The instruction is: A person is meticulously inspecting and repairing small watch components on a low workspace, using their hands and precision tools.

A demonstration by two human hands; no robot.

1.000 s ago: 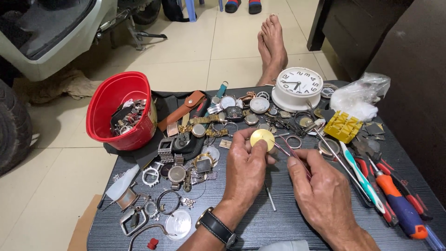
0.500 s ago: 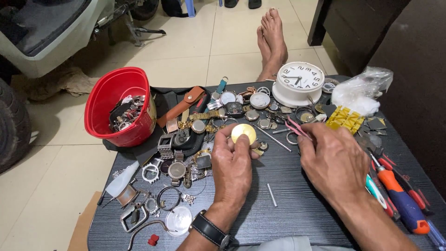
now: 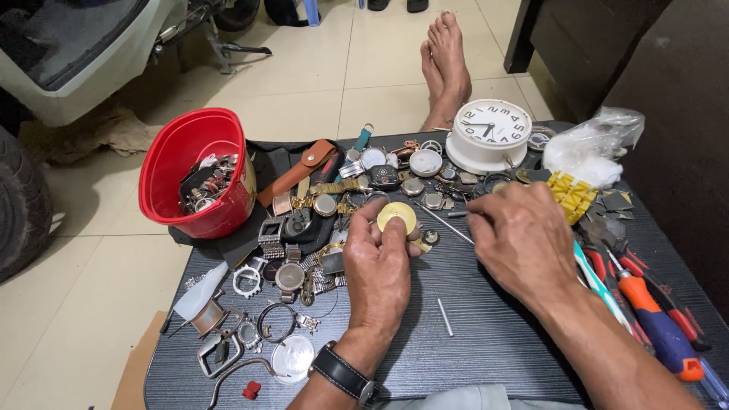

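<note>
My left hand [image 3: 377,269] holds a round gold watch part [image 3: 396,216] upright between thumb and fingertips, above the dark table [image 3: 486,334]. A black wristwatch [image 3: 345,373] sits on that wrist. My right hand [image 3: 524,239] hovers palm down just right of the gold part, fingers curled toward the table. Whatever lies under those fingers is hidden. A thin metal rod [image 3: 444,222] lies on the table between the two hands.
Several watch cases, straps and rings [image 3: 304,220] litter the table's left and back. A red bucket [image 3: 190,152] of parts stands at back left, a white alarm clock [image 3: 490,133] and plastic bag [image 3: 596,144] at back right. Screwdrivers [image 3: 653,319] lie at the right edge. A short pin [image 3: 445,317] lies near me.
My right hand drew away from the gold part and moved right and back, turning palm down. My left hand kept the gold part, shifting slightly left.
</note>
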